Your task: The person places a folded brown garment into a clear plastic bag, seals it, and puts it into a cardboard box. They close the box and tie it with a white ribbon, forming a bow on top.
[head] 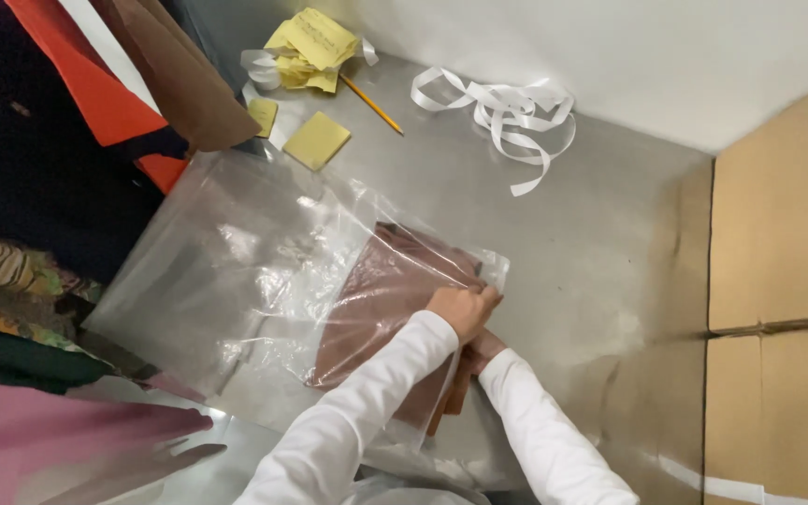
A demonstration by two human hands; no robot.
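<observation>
Left hand [463, 309] grips the open edge of the clear bag [236, 271]. Right hand [481, 348], mostly hidden, finger state unclear, lies under the brown cloth [376, 299], whose length runs leftward into the bag.

Even, bright light is falling from above me, glaring white off the clear bag [236, 271] and sheening the steel table [572, 234], while soft shadows are pooling under my sleeves and the lower left corner is smearing into blur.
</observation>
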